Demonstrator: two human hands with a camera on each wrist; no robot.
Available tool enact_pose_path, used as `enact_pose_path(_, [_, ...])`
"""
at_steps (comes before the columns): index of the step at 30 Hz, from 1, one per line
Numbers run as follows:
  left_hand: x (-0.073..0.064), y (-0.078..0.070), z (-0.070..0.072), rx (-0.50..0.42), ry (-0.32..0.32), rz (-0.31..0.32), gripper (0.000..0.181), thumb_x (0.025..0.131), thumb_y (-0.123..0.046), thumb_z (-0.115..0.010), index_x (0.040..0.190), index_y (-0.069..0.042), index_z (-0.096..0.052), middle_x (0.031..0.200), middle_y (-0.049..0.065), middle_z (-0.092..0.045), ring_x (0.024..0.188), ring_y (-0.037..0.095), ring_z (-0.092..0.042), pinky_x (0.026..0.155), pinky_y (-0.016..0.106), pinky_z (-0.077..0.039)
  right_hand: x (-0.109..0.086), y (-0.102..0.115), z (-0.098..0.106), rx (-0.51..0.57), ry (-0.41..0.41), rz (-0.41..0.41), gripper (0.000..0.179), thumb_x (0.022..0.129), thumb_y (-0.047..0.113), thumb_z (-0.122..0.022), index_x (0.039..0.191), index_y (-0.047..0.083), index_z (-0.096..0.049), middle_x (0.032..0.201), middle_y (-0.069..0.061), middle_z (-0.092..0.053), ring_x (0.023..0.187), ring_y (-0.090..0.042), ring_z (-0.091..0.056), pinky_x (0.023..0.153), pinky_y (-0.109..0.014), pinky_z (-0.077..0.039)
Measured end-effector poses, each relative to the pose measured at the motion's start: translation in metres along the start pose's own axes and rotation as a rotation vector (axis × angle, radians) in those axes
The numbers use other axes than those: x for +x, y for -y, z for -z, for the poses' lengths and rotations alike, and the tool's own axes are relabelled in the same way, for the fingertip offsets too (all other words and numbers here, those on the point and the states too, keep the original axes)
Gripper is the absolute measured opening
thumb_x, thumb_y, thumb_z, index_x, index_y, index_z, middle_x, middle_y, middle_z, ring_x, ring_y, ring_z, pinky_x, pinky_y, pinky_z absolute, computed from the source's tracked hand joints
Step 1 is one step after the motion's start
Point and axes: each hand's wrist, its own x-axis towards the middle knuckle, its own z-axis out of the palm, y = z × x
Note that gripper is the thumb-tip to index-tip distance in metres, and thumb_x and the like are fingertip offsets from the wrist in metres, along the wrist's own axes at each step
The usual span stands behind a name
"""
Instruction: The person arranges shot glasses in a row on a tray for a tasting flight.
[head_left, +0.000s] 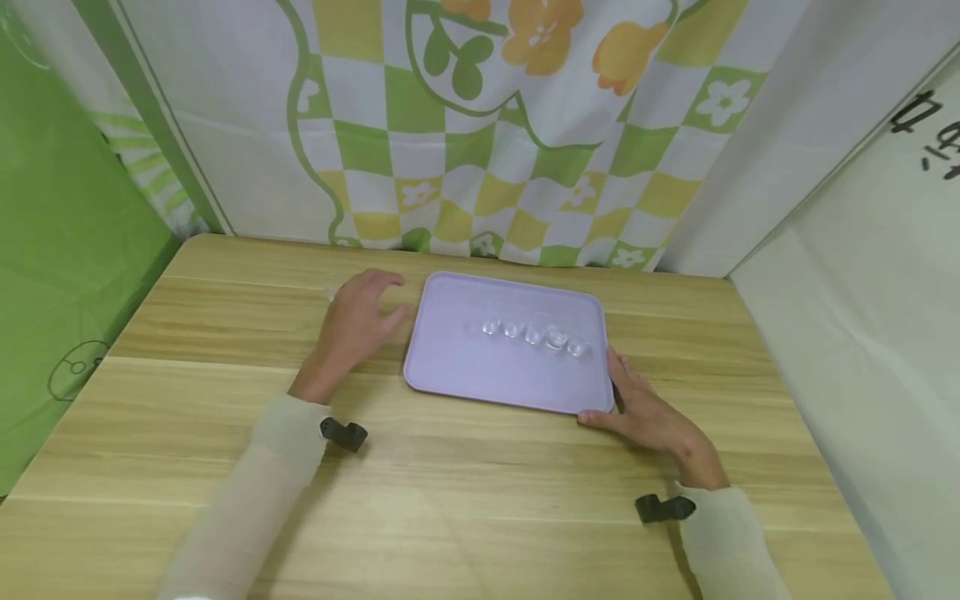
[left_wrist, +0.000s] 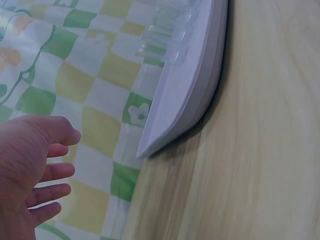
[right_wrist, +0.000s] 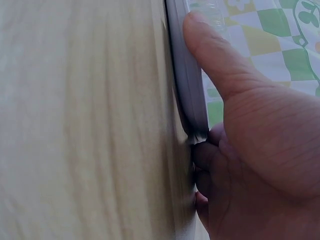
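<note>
A pale purple tray (head_left: 465, 358) lies on the wooden table. Several small clear cups (head_left: 534, 335) stand on it in a slanting row, right of its middle. My right hand (head_left: 648, 417) holds the tray's near right corner. In the right wrist view its thumb (right_wrist: 215, 50) lies against the rim, while the fingers bend in at the corner, close to the tabletop. Left of the tray, my left hand (head_left: 360, 321) hovers apart from it with nothing in its grasp. The left wrist view shows those fingers (left_wrist: 55, 195) spread and loosely bent.
The wooden table (head_left: 450, 517) meets a green, yellow and white checked cloth (head_left: 510, 183) at the back. A white wall or panel (head_left: 885, 275) bounds the right side, and green material (head_left: 67, 275) hangs at the left. A faint clear edge shows behind my left hand.
</note>
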Motion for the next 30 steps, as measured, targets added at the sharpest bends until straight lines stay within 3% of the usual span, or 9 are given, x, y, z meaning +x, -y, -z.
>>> enact_pose_path(5, [-0.002,0.014,0.009,0.019,-0.088,-0.002,0.033,0.088,-0.011,-0.076,0.118,0.001,-0.069,0.123,0.022,-0.065,0.119,0.043,-0.056,0.106,0.056,-0.042,0.001,-0.001,-0.001,-0.003,0.001,-0.013,0.116,0.093,0.047,-0.075,0.164,0.008,0.008,0.17,-0.021,0.002,0.152,-0.047,0.007,0.116,-0.073,-0.005])
enact_pose_path(11, [-0.005,0.029,0.02,0.019,-0.122,0.037,0.034,0.087,-0.01,-0.077,0.118,0.002,-0.069,0.127,0.023,-0.062,0.123,0.045,-0.054,0.106,0.06,-0.04,0.001,-0.003,-0.001,-0.011,0.005,-0.016,0.117,0.093,0.049,-0.074,0.164,0.011,0.009,0.17,-0.019,0.002,0.153,-0.046,0.008,0.117,-0.071,-0.003])
enact_pose_path(19, [-0.009,0.048,0.027,0.013,-0.098,0.117,0.041,0.09,-0.009,-0.075,0.128,0.003,-0.065,0.135,0.026,-0.056,0.128,0.047,-0.049,0.108,0.061,-0.039,0.002,-0.004,0.0,-0.006,0.006,-0.015,0.117,0.093,0.05,-0.074,0.164,0.012,0.01,0.17,-0.019,0.002,0.153,-0.046,0.009,0.117,-0.071,-0.003])
enact_pose_path(30, [-0.012,0.055,0.033,-0.042,-0.034,0.228,0.058,0.095,-0.012,-0.073,0.147,-0.001,-0.051,0.148,0.025,-0.043,0.134,0.046,-0.044,0.112,0.06,-0.037,0.002,-0.003,-0.001,-0.013,0.003,-0.014,0.116,0.093,0.05,-0.074,0.165,0.012,0.009,0.17,-0.019,0.002,0.152,-0.047,0.008,0.117,-0.071,-0.004])
